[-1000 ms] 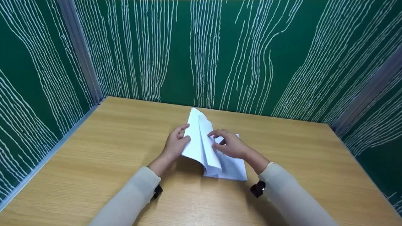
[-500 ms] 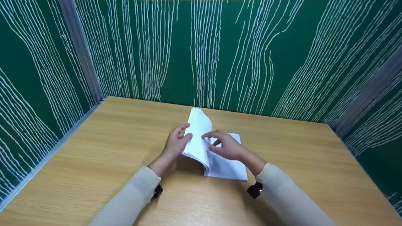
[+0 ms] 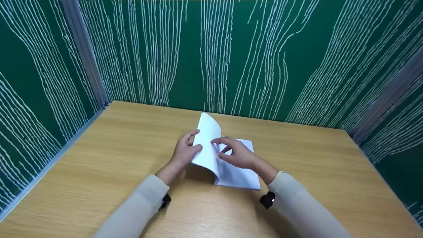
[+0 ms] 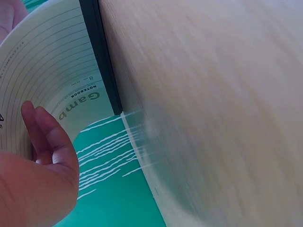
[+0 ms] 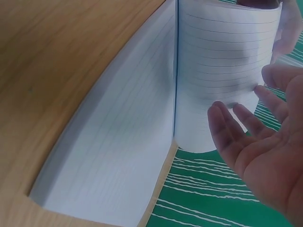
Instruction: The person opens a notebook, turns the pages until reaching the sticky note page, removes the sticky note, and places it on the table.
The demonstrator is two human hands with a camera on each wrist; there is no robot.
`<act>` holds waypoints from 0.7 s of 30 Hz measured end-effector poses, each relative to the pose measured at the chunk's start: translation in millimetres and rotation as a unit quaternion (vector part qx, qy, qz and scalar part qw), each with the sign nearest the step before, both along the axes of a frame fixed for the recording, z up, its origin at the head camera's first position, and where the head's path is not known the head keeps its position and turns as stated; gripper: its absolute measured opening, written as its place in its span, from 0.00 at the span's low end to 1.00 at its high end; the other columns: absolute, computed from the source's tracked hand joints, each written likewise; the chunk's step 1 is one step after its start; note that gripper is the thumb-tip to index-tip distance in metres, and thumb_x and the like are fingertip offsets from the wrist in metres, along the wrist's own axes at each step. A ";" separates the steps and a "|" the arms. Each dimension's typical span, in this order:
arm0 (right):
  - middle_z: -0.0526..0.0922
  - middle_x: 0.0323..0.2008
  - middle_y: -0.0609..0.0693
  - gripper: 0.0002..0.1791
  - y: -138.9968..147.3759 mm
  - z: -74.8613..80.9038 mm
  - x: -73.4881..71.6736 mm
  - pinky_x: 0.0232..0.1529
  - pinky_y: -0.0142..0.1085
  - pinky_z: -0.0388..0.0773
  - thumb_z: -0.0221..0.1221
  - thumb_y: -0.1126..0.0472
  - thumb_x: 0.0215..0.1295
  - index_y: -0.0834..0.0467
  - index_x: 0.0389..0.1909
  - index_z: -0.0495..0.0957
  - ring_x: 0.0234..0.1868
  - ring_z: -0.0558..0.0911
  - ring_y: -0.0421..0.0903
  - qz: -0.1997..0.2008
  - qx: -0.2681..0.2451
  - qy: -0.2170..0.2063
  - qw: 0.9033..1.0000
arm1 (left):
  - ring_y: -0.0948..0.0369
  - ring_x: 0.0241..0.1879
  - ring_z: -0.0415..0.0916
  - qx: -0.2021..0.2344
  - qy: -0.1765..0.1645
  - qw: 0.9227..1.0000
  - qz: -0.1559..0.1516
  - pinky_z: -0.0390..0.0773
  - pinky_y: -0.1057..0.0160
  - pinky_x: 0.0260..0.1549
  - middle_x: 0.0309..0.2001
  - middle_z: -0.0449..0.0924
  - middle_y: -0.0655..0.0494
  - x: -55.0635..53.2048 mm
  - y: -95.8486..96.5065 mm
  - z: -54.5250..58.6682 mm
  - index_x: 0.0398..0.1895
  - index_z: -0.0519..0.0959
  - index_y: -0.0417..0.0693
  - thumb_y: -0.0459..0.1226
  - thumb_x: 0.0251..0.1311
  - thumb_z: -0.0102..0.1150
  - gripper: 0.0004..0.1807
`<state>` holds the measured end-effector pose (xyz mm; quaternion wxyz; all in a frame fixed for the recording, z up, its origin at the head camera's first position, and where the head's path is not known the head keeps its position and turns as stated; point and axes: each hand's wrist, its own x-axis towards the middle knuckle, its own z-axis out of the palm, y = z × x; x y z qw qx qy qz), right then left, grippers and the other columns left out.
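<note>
A ruled notebook (image 3: 205, 142) stands open on the table, its left half raised and curved, its right half (image 3: 239, 177) lying flat. My left hand (image 3: 185, 149) grips the raised half by its outer edge, thumb on the page side and fingers behind. Seen in the left wrist view, the pale cover (image 4: 71, 78) carries the words "Gamb" and "NOTEBOOK" beside a dark spine strip (image 4: 102, 56). My right hand (image 3: 240, 153) is over the fold, fingers loosely bent, fingertips right at the raised page. The right wrist view shows lined pages (image 5: 222, 56) without visible writing.
The notebook rests on a wood-grain table (image 3: 132, 138). Green panels (image 3: 188, 66) with wavy white lines rise behind it and at both sides, joined by grey posts (image 3: 82, 49). A dark device (image 3: 267, 200) is strapped at the right wrist.
The leaves that stood bent out near my right hand have gone over to the left and lie against the raised half. My right hand has shifted slightly left; my left hand keeps its grip.
</note>
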<state>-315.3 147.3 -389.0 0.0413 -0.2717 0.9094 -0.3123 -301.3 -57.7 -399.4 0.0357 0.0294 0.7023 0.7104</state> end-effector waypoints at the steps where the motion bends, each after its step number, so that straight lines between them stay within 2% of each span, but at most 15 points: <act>1: 0.70 0.51 0.43 0.22 1.0 -0.7 -1.6 0.38 0.34 0.76 0.55 0.55 0.56 0.40 0.53 0.67 0.41 0.77 0.41 -0.007 -0.003 0.004 1.000 | 0.57 0.36 0.79 0.001 -0.003 1.000 0.001 0.77 0.60 0.34 0.46 0.77 0.51 0.0 0.2 0.1 0.57 0.63 0.60 0.34 0.51 0.52 0.28; 8: 0.73 0.46 0.49 0.20 17.9 -6.6 -15.6 0.41 0.41 0.75 0.57 0.56 0.53 0.49 0.50 0.70 0.43 0.76 0.48 -0.076 0.012 0.042 0.996 | 0.56 0.35 0.79 0.000 0.031 1.000 0.001 0.77 0.61 0.32 0.43 0.77 0.46 1.6 1.2 1.8 0.59 0.62 0.52 0.30 0.51 0.48 0.28; 13: 0.72 0.46 0.49 0.20 35.6 -11.0 -23.7 0.41 0.40 0.75 0.58 0.54 0.52 0.48 0.48 0.70 0.46 0.74 0.49 -0.130 0.030 0.029 0.991 | 0.56 0.37 0.79 0.001 0.014 1.000 -0.003 0.77 0.61 0.34 0.45 0.76 0.48 1.6 0.4 2.3 0.59 0.62 0.56 0.31 0.52 0.48 0.28; 21: 0.72 0.46 0.49 0.21 59.7 -23.0 -32.1 0.45 0.45 0.71 0.58 0.52 0.50 0.49 0.48 0.72 0.48 0.69 0.51 -0.174 0.069 0.042 0.981 | 0.58 0.35 0.79 -0.017 0.003 1.000 0.003 0.77 0.62 0.34 0.41 0.77 0.51 0.6 0.2 0.3 0.58 0.62 0.60 0.33 0.53 0.49 0.27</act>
